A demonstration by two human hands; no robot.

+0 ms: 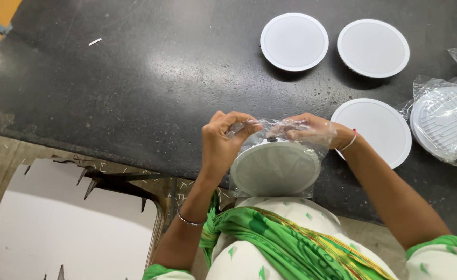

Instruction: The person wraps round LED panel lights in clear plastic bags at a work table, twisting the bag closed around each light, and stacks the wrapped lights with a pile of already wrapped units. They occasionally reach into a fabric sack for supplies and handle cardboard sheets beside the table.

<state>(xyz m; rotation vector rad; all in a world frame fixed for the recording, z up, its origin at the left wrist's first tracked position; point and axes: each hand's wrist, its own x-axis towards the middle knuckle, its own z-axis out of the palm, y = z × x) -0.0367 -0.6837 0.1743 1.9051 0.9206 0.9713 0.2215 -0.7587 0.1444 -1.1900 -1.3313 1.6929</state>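
Head view, lower centre of the frame: you hold a clear thin plastic bag against your body, and inside it sits a round white disc-shaped ceiling light, tilted with its flat face toward you. Your left hand pinches the bag's upper edge on its left side, fingers curled tight on the film. Your right hand grips the same edge on the right, partly covered by the plastic, so the exact finger hold there is hard to make out.

On the dark, scuffed worktop, three bare round white lights lie face up and unbagged: one at upper centre, one to its right, and one just beside your right wrist. At the right edge of the frame, a second clear bag holds another light, its ribbed back showing through the film. A further bagged piece shows only partly above it.

In the lower left, off the worktop, lies a flat white die-cut cardboard sheet.
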